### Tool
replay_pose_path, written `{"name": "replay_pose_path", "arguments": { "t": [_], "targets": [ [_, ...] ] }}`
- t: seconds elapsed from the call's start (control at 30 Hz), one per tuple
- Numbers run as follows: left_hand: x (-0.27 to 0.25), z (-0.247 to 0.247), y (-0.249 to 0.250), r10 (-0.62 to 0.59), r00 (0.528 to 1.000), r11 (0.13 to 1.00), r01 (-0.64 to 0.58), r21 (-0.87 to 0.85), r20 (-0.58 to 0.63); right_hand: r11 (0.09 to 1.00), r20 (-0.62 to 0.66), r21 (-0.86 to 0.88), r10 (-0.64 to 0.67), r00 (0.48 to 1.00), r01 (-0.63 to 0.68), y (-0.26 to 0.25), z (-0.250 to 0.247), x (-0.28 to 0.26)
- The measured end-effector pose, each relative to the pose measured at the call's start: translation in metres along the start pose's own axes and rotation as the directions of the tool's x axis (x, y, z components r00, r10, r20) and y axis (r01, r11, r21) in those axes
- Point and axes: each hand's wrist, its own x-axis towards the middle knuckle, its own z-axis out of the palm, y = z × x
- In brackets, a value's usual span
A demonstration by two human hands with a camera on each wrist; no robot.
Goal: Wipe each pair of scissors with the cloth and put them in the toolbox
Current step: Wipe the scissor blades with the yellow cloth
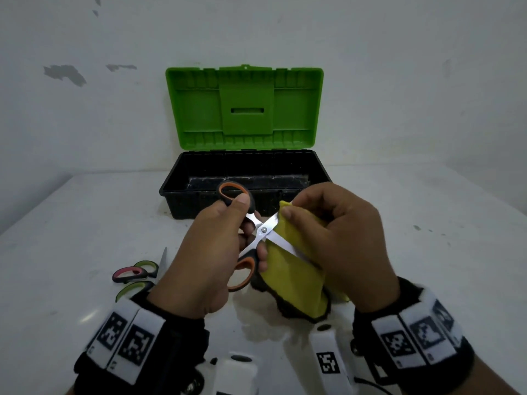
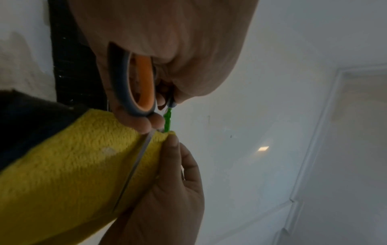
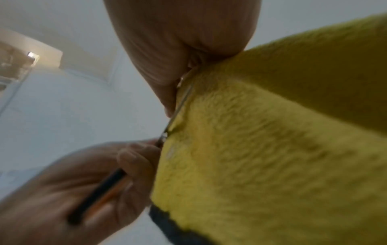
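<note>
My left hand [image 1: 222, 235] grips the orange-and-black scissors [image 1: 263, 230] by their handles, blades spread apart, above the table in front of the toolbox [image 1: 199, 201]. My right hand [image 1: 328, 223] pinches the yellow cloth [image 1: 293, 277] folded around one blade. The lower blade lies across the cloth. In the left wrist view the orange handle loop [image 2: 144, 86] sits in my fingers and the blade edge [image 2: 136, 164] runs along the cloth [image 2: 69, 165]. The right wrist view shows the cloth [image 3: 261, 149] wrapped on the blade [image 3: 180, 106]. The toolbox stands open with its green lid [image 1: 245, 106] up.
Two more pairs of scissors, one with pink handles [image 1: 129, 274] and one with green handles [image 1: 144, 280], lie on the white table [image 1: 85, 223] left of my left wrist. A white wall rises behind the toolbox.
</note>
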Motion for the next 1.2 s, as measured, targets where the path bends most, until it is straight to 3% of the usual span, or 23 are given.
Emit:
{"name": "replay_pose_path", "arguments": {
  "t": [0.1, 0.2, 0.3, 0.4, 0.53, 0.7, 0.87, 1.07, 1.2],
  "targets": [
    [-0.001, -0.001, -0.001, 0.015, 1.0, 1.0, -0.015, 0.0, -0.003, 0.994, -0.068, -0.103, -0.054, 0.996, 0.047, 0.004, 0.003, -0.002],
    [-0.002, -0.002, -0.002, 0.015, 1.0, 1.0, -0.015, -0.003, -0.008, 0.99, -0.053, -0.131, -0.053, 0.997, 0.046, 0.001, 0.005, -0.008],
    [-0.005, 0.0, -0.003, 0.027, 1.0, 1.0, -0.027, 0.01, -0.006, 0.991, -0.034, -0.064, 0.112, 0.993, -0.114, -0.002, 0.007, -0.01],
    [-0.006, 0.001, -0.002, 0.05, 0.999, 0.998, -0.05, 0.026, -0.013, 0.953, 0.026, 0.085, 0.29, 0.957, -0.291, -0.002, 0.007, -0.008],
    [-0.008, 0.003, -0.001, 0.078, 0.997, 0.996, -0.078, 0.054, -0.015, 0.894, 0.127, 0.196, 0.384, 0.915, -0.402, -0.002, 0.006, -0.008],
    [-0.009, 0.003, -0.002, 0.08, 0.997, 0.995, -0.08, 0.055, -0.006, 0.901, 0.124, 0.187, 0.374, 0.919, -0.392, 0.002, 0.004, -0.004],
    [-0.009, 0.002, -0.003, 0.078, 0.997, 0.995, -0.079, 0.056, 0.016, 0.912, -0.026, 0.162, 0.387, 0.922, -0.378, 0.009, -0.004, 0.004],
    [-0.01, 0.0, -0.002, 0.098, 0.995, 0.993, -0.099, 0.071, 0.026, 0.903, 0.061, 0.199, 0.377, 0.924, -0.381, 0.01, -0.006, 0.003],
    [-0.011, -0.001, -0.003, 0.07, 0.997, 0.996, -0.071, 0.05, 0.024, 0.898, -0.018, 0.189, 0.409, 0.913, -0.398, 0.021, -0.012, 0.014]
  ]
}}
